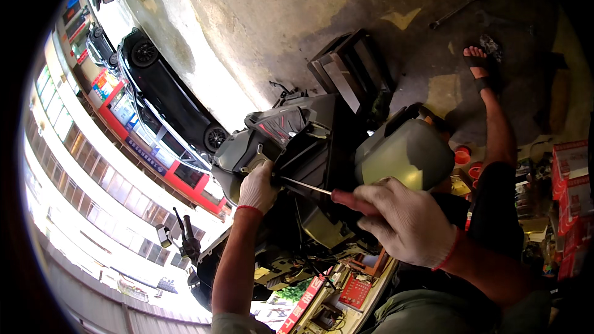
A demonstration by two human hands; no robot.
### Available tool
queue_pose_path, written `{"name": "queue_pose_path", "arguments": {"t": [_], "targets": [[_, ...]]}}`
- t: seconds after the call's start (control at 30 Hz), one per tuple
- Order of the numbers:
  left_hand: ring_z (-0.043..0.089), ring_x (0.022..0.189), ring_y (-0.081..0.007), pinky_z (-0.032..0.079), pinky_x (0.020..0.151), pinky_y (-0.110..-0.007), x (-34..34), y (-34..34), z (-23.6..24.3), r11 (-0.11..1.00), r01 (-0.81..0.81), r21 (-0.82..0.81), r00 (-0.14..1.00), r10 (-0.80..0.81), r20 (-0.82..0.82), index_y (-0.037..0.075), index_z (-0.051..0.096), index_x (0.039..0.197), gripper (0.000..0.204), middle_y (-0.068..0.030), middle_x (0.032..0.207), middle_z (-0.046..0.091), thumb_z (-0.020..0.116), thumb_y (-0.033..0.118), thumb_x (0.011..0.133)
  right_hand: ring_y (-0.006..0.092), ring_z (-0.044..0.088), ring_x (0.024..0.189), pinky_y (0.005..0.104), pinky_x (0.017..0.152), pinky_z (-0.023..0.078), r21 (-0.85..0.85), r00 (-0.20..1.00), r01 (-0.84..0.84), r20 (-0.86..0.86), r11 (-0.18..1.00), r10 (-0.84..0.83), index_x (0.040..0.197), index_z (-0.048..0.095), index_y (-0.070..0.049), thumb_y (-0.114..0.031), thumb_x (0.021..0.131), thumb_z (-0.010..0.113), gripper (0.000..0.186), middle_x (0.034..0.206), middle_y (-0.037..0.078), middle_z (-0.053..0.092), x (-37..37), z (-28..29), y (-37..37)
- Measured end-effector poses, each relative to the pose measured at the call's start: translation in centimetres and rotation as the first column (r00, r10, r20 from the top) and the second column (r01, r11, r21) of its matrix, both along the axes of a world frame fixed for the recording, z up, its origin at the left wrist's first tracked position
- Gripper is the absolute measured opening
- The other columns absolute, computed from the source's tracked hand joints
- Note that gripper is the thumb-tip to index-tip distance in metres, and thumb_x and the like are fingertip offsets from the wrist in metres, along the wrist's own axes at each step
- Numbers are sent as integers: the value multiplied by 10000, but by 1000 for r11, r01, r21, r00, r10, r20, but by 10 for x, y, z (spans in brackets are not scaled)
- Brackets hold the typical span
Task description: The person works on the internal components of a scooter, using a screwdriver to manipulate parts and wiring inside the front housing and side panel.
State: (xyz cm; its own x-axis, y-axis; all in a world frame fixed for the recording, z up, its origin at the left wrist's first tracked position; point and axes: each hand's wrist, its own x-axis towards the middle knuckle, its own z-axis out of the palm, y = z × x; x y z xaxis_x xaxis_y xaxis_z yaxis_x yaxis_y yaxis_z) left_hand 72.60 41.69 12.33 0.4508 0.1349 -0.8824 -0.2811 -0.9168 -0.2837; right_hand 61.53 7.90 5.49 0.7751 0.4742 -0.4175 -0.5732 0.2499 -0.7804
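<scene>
My right hand, in a white knit glove with a red cuff, is closed around the red handle of a screwdriver. Its thin metal shaft points left, and the tip meets the edge of a black plastic panel on a partly opened motorbike or scooter. My left hand, gloved the same way, is closed at that edge, right by the tip. What its fingers grip is hidden. Beside it is a grey body cover with a metal bracket. A rounded grey-green cover lies beyond my right hand.
A dark boxy stand is on the concrete floor, with a wrench farther off. Red boxes and small parts crowd the right side. A sandalled foot rests on the floor. A dark car is parked outside at left.
</scene>
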Motion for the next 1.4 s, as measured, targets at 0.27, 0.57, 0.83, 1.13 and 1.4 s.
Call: {"name": "queue_pose_path", "arguments": {"t": [0.27, 0.57, 0.83, 1.13, 1.4], "targets": [[634, 996, -424, 515, 821, -498, 2, -1, 5, 998, 16, 63, 999, -14, -34, 24, 559, 1064, 267, -218, 1025, 654, 644, 115, 828, 316, 675, 895, 394, 691, 525, -140, 992, 122, 38, 983, -118, 1101, 605, -43, -147, 884, 709, 262, 854, 124, 633, 18, 37, 5], [637, 1028, -424, 522, 857, -498, 0, 6, 9, 1000, 23, 19, 1000, -23, 9, 26, 596, 1112, 268, -222, 1091, 663, 542, 59, 851, 320, 695, 818, 362, 712, 535, -262, 994, 110, 18, 959, -110, 1089, 610, 23, -144, 941, 637, 224, 903, 204, 665, 17, 55, 13], [648, 1014, -414, 524, 855, -491, -1, 9, 9, 1000, 23, -10, 999, -23, 43, 28, 611, 1086, 237, -229, 1054, 673, 527, 77, 870, 303, 677, 856, 368, 753, 530, -270, 997, 51, -38, 962, -64, 1102, 622, -10, -85, 926, 607, 192, 933, 159, 650, 21, 57, 14], [649, 1012, -415, 525, 848, -490, -2, 12, 9, 999, 22, -23, 999, -21, 49, 20, 606, 1081, 235, -232, 1032, 677, 509, 76, 874, 322, 673, 854, 378, 741, 539, -192, 983, 11, -178, 981, -46, 1172, 610, -44, -110, 894, 642, 287, 998, 162, 635, 6, 44, 22], [637, 1038, -416, 519, 867, -489, -2, 15, 5, 1000, -22, 15, 999, 22, 30, 17, 595, 1128, 308, -226, 1071, 668, 596, 82, 827, 311, 671, 896, 369, 771, 537, -148, 971, -30, -240, 989, -7, 1193, 601, -45, -86, 891, 635, 307, 1041, 163, 620, 15, 49, 17]]}}
